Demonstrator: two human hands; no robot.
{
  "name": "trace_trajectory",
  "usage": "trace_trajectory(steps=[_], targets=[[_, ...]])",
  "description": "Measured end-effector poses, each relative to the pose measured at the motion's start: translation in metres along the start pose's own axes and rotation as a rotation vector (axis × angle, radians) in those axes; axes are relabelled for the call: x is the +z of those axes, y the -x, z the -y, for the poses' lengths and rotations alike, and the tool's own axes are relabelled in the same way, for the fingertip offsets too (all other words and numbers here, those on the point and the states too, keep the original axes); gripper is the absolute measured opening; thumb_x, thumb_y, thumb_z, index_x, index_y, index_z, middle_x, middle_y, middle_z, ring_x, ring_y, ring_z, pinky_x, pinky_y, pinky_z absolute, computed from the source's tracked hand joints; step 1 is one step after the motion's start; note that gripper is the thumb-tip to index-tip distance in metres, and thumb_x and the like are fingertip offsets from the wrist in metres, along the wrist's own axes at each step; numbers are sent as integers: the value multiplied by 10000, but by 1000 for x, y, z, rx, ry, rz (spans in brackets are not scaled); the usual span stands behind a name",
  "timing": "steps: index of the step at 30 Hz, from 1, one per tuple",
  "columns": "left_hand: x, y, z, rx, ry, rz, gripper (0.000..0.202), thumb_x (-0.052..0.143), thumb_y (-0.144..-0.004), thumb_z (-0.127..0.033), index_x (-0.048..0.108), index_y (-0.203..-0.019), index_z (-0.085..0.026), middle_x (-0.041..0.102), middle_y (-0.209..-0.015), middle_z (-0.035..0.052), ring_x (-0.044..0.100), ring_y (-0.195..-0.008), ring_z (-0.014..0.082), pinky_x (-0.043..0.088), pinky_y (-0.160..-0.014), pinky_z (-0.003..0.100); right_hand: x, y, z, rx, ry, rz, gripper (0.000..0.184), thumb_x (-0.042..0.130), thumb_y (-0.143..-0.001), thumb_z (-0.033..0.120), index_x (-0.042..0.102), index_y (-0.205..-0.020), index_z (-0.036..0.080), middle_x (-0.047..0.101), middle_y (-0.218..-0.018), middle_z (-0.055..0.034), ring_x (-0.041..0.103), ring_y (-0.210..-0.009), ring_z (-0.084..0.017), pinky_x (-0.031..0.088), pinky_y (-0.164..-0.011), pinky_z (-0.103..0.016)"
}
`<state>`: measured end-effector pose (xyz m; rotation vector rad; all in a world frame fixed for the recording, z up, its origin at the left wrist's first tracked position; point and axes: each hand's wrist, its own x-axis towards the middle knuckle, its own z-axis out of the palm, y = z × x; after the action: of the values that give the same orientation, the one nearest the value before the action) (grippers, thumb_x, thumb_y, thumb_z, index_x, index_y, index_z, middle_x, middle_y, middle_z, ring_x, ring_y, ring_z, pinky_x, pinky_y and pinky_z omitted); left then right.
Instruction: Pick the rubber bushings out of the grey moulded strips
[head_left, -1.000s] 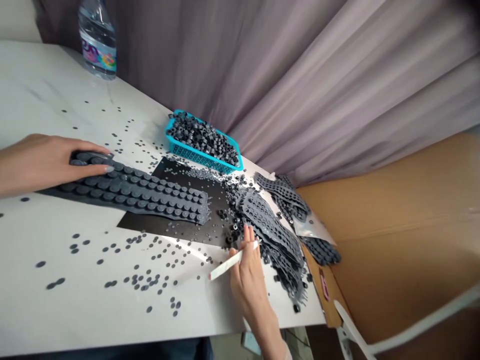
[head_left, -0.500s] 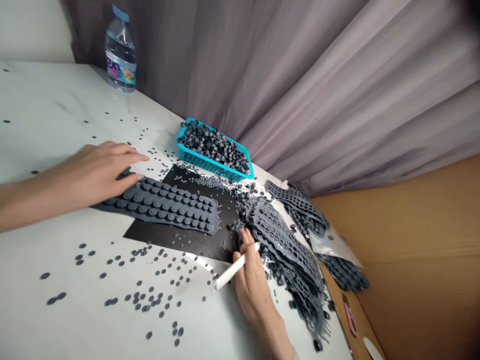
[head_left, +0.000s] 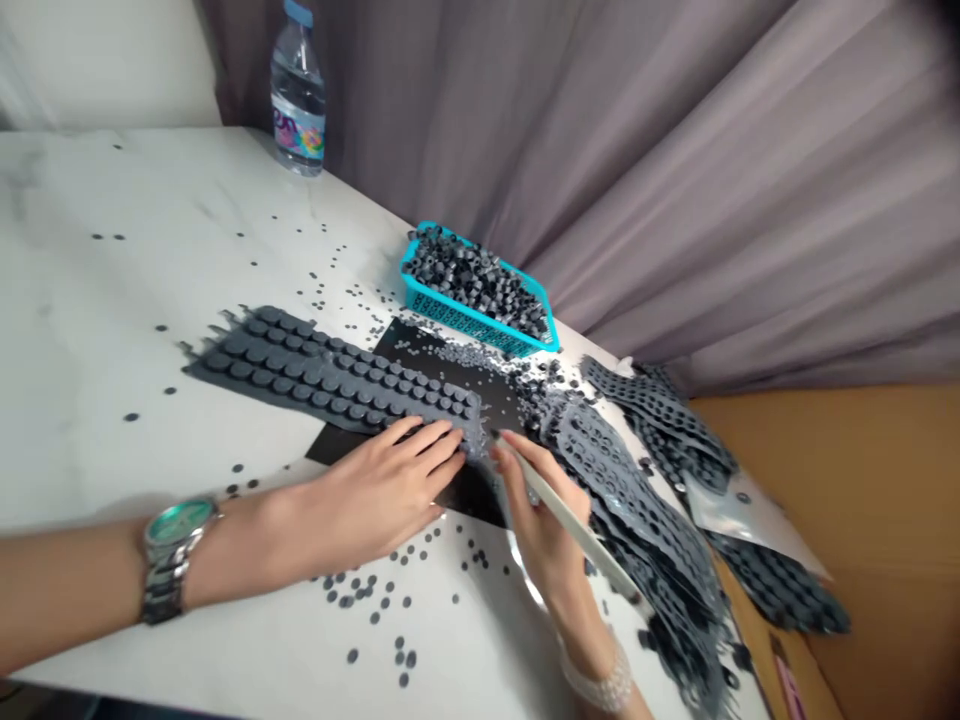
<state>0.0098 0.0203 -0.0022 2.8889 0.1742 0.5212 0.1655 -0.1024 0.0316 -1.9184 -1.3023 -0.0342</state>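
Observation:
A dark grey rubber sheet with rows of raised round studs lies studs up, partly over a black mat. My left hand lies flat, fingers stretched out, its fingertips on the near right corner of the sheet. In my right hand is a slim white pen-like stick, its dark tip close to the sheet's right end; I cannot tell whether the tip touches it. Small dark discs are scattered over the white table.
A turquoise basket full of small dark rubber pieces stands at the back. More rubber sheets are heaped on the right, with others behind. A water bottle stands by the grey curtain. A pink-handled tool lies lower right.
My left hand has moved from the sheet's far left end to its near right corner. My right hand has turned the white stick so its tip points at the sheet. The view has shifted left.

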Motion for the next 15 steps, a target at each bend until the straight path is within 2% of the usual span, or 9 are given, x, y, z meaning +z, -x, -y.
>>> trace_trajectory(steps=[2, 4, 7, 10, 15], targets=[[-1, 1, -2, -6, -60, 20, 500, 416, -942, -437, 531, -1341, -159, 496, -1438, 176, 410, -1350, 323, 271, -1096, 475, 0, 7, -8, 45, -15, -5, 249, 580, -913, 279, 667, -1124, 180, 759, -964, -76, 737, -817, -187, 608, -760, -312], [-4, 1, -4, -18, -109, 38, 489, 395, -959, -426, 527, -1336, -144, 484, -1452, 163, 413, -1350, 306, 280, -1095, 458, -2, 13, -15, 10, 7, 4, 225, 592, -904, 239, 676, -1105, 183, 762, -972, -70, 742, -808, -183, 616, -747, -295], [-7, 0, -6, -25, -145, 64, 482, 373, -975, -416, 518, -1337, -133, 499, -1440, 142, 423, -1340, 288, 276, -1100, 447, -2, 17, -20, -202, 71, 39, 219, 613, -873, 128, 679, -1075, 178, 761, -975, -65, 742, -823, -175, 616, -768, -278], [-6, 2, -7, -19, -155, 64, 501, 359, -978, -430, 498, -1356, -133, 498, -1439, 139, 413, -1343, 295, 274, -1099, 458, 0, 17, -23, -422, 66, 94, 297, 630, -827, 22, 658, -1088, 160, 752, -1001, -84, 718, -973, -203, 607, -833, -309], [-3, 4, -8, -17, -170, 69, 497, 355, -975, -433, 512, -1342, -137, 495, -1441, 141, 413, -1336, 303, 260, -1112, 472, 2, 14, -26, -592, 133, 160, 336, 651, -798, -9, 626, -1104, 128, 747, -1025, -136, 659, -1119, -274, 599, -829, -393]])
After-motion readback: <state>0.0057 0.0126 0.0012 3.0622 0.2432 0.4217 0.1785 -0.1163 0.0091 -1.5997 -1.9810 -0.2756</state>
